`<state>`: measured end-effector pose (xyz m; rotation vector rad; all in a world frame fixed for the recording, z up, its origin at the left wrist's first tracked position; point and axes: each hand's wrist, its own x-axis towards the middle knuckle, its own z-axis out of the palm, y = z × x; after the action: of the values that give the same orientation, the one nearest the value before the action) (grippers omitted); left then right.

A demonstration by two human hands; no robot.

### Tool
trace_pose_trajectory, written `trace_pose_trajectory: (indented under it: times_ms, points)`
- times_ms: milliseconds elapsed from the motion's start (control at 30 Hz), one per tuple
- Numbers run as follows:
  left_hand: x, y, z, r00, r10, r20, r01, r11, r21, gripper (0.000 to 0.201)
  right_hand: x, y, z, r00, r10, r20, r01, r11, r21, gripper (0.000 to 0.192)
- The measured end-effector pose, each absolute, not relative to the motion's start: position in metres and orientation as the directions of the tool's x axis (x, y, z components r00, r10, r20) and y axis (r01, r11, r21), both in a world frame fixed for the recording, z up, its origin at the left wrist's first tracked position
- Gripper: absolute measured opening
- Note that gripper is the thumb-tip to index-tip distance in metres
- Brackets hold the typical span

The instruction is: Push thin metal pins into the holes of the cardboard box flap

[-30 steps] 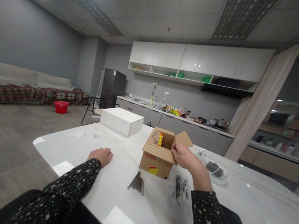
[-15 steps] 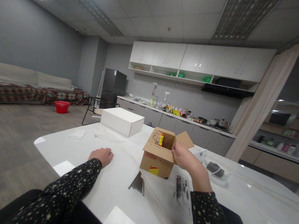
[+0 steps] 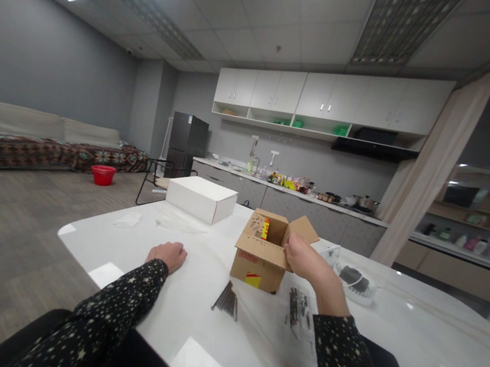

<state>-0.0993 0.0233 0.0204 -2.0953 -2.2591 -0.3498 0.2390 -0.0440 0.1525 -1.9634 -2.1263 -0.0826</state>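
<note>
The cardboard box (image 3: 261, 258) stands open on the white table (image 3: 191, 298). The right hand (image 3: 302, 258) seems to pinch its right flap, though the fingertips are hidden; best to keep that grip light. The left hand (image 3: 167, 255), a loose empty fist left of the box, could steady it.

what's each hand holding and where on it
The right hand pinches the small brown cardboard box by its near-right flap; the left hand holds nothing.

— What's your worktop (image 3: 155, 293) made of, lower middle of frame?
— Glossy white, smooth; it mirrors the ceiling lights.
— And the open box (image 3: 261, 259) at centre?
— Matt brown cardboard. The nails (image 3: 226, 299) below it look like dark metal; your sleeves, star-printed cloth.
</note>
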Motion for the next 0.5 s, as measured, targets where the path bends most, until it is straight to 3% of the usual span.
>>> trace_pose_trajectory:
  times_ms: [500]
  points:
    - [-0.0992, 0.0213, 0.0222, -0.084, 0.98, 0.18, 0.987, 0.057, 0.147, 0.042, 0.2391, -0.0457, 0.153, -0.085, 0.961, 0.265, 0.979, 0.13, -0.157, 0.016]
